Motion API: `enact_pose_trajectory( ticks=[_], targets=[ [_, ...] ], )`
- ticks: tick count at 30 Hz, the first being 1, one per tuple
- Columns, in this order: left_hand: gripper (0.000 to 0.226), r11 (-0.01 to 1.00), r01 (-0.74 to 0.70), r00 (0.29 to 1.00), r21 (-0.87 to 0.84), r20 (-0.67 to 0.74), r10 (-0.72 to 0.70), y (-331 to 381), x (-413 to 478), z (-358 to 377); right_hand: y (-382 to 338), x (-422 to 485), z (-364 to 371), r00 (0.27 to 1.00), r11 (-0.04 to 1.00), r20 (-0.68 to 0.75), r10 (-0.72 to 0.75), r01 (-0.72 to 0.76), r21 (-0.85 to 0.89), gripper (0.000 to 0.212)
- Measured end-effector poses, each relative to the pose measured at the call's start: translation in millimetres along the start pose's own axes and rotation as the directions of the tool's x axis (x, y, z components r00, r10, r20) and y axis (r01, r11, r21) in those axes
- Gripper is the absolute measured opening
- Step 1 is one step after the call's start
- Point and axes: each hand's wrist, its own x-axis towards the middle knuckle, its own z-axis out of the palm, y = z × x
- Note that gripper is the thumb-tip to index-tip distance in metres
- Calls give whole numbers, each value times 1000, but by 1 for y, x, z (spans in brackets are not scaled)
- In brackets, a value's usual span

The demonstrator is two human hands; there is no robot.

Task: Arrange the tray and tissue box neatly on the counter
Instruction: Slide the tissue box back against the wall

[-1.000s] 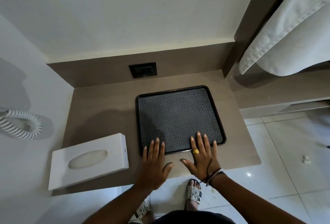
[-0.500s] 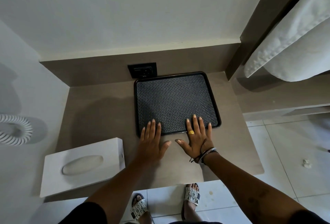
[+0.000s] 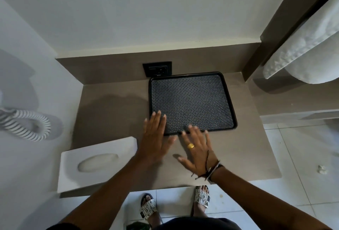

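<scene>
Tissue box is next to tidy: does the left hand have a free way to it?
Probably yes. The left hand lies flat beside the tissue box's right end, holding nothing, with only bare counter between them.

I take this for a hotel bathroom nook: left of the counter (image 3: 113, 105) hangs a coiled dryer cord (image 3: 27, 125), white towels (image 3: 302, 53) hang right, tiled floor (image 3: 302, 156) beneath.

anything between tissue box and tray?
Only the left hand and forearm cross that gap in the head view; otherwise bare counter separates the tissue box from the tray.
</scene>
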Motion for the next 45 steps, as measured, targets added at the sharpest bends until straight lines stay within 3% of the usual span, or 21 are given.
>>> enact_pose_trajectory(
  ticks=[2, 4, 7, 9, 12, 16, 19, 24, 26, 29, 31, 34, 45],
  targets=[
    [102, 997, -16, 997, 80, 73, 10, -31, -12, -28, -28, -4, 14, 976, 979, 82, -204, 203, 11, 83],
    [124, 985, 19, 969, 171, 240, -61, -76, -29, -53, -50, 0, 28, 945, 958, 174, -277, 285, -24, 85],
    [153, 952, 81, 830, 295, 509, -228, -146, -60, -81, -72, 14, 38, 939, 966, 263, -224, 249, -68, 91],
    [162, 936, 80, 757, 344, 590, -281, -177, -82, -91, -80, 21, 40, 934, 968, 298, -198, 234, -93, 93],
    [166, 946, 69, 744, 316, 616, -260, -192, -100, -91, -84, 24, 42, 931, 970, 327, -164, 212, -116, 95],
    [156, 965, 33, 832, 260, 528, -171, -189, -105, -88, -84, 24, 43, 931, 969, 332, -153, 207, -133, 95],
    [149, 979, 96, 885, 178, 434, -166, -186, -105, -88, -84, 24, 42, 929, 970, 342, -145, 202, -136, 95],
    [145, 926, 340, 893, 166, 252, -373, -177, -74, -84, -84, 25, 41, 932, 970, 335, -135, 194, -148, 94],
    [143, 855, 504, 841, 122, 158, -518, -173, -51, -82, -84, 26, 42, 933, 970, 334, -137, 194, -145, 93],
    [136, 695, 718, 696, -34, 12, -718, -169, -11, -86, -83, 26, 44, 931, 973, 338, -136, 190, -133, 92],
    [135, 621, 776, 618, -109, -66, -784, -173, 16, -93, -81, 26, 45, 930, 973, 339, -138, 192, -130, 92],
    [136, 540, 831, 536, -136, -68, -842, -189, 48, -105, -79, 28, 46, 924, 970, 351, -148, 205, -132, 90],
    [137, 428, 897, 426, -112, -42, -904, -227, 73, -96, -77, 29, 51, 921, 972, 363, -140, 198, -129, 88]
  ],
)
